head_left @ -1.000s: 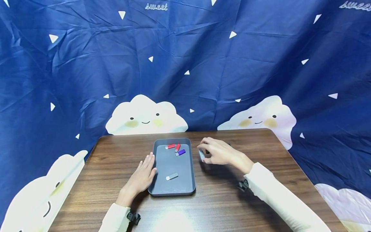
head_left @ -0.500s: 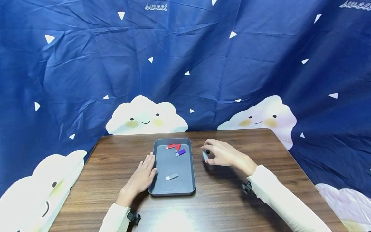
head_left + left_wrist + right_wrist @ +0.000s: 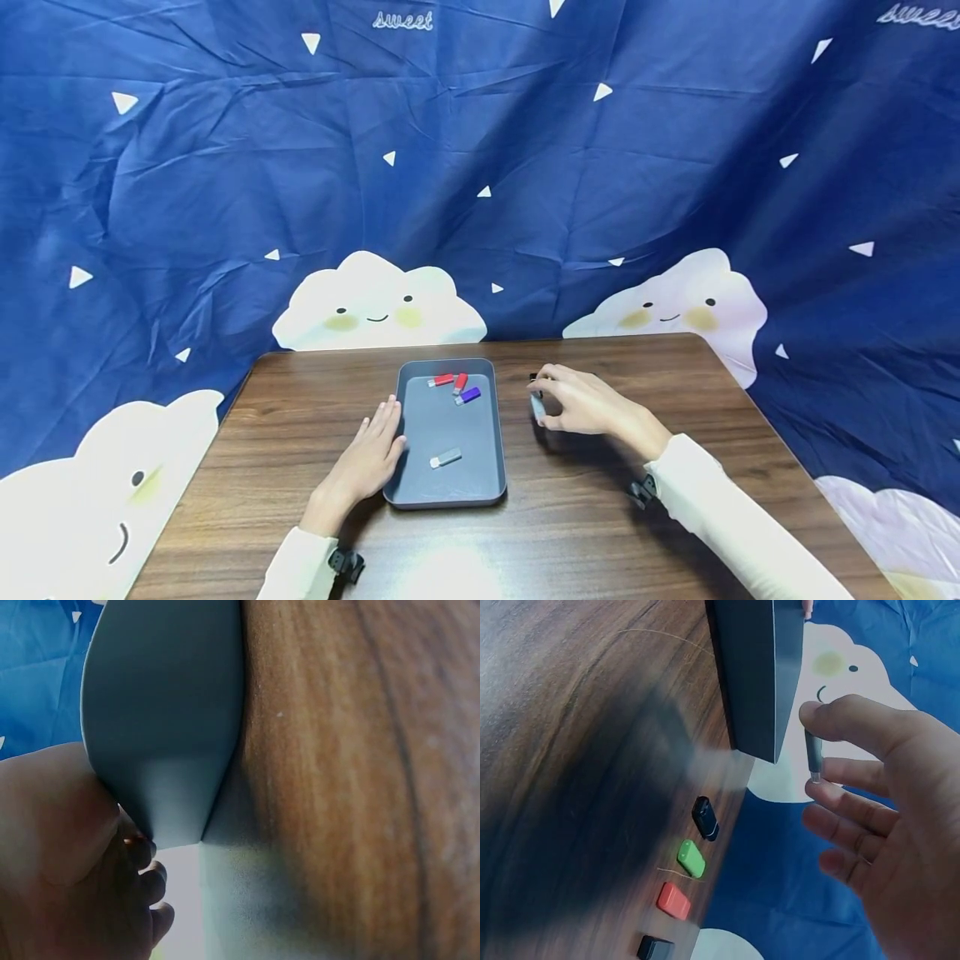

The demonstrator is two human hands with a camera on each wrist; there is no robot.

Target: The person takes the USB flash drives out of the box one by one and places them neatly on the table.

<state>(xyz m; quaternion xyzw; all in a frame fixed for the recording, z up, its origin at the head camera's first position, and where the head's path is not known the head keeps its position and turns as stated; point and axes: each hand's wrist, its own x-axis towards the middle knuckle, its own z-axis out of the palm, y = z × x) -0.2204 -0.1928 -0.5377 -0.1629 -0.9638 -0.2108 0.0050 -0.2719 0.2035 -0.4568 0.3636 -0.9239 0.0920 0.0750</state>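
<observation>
Evidently the right hand [image 3: 592, 404] pinches a grey stick [image 3: 537, 407] between thumb and fingertips — above the table [image 3: 577, 525], just right of the tray [image 3: 442, 425] — while the left hand [image 3: 366, 457], its fingers straight and close together, rests along the tray's left side. Inside the tray lie two red sticks [image 3: 441, 380], a purple stick [image 3: 468, 396] and (toward its near end) a second grey stick [image 3: 447, 457]; a black stick [image 3: 705, 818], a green stick [image 3: 691, 859] and a coral stick [image 3: 673, 901] lie on the table.

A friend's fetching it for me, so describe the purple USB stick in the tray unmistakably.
On the wooden table sits a grey tray. Near its far end, beside two red USB sticks, lies the purple USB stick: the only purple one there.
</observation>
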